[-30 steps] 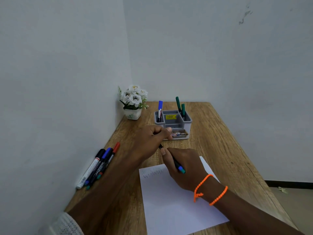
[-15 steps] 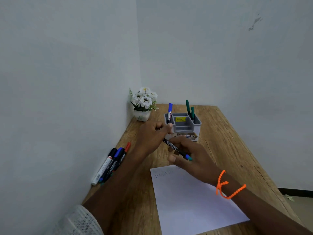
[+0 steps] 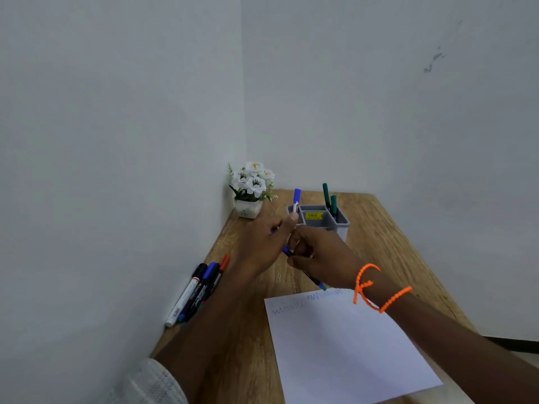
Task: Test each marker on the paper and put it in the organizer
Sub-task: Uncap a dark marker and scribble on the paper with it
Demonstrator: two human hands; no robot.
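Observation:
My right hand (image 3: pixel 323 258) is closed around a thin black marker (image 3: pixel 313 279) with a blue tail end, held above the table just beyond the white paper (image 3: pixel 344 345). My left hand (image 3: pixel 262 246) meets it at the marker's front end, fingers pinched on a blue cap (image 3: pixel 285 251). Faint scribbles run along the paper's top edge. Right behind my hands stands the grey organizer (image 3: pixel 341 225), with a blue-capped marker (image 3: pixel 297 199) in its left slot and two green markers (image 3: pixel 329 199) at the back right.
Several loose markers (image 3: pixel 198 290) lie side by side against the left wall. A small pot of white flowers (image 3: pixel 250 188) sits in the far left corner. The wooden table (image 3: pixel 393 243) ends at walls on the left and behind.
My right hand lifted the marker off the paper and brought it toward the organizer. My left hand closed in on its front end with the cap. The camera tilted up.

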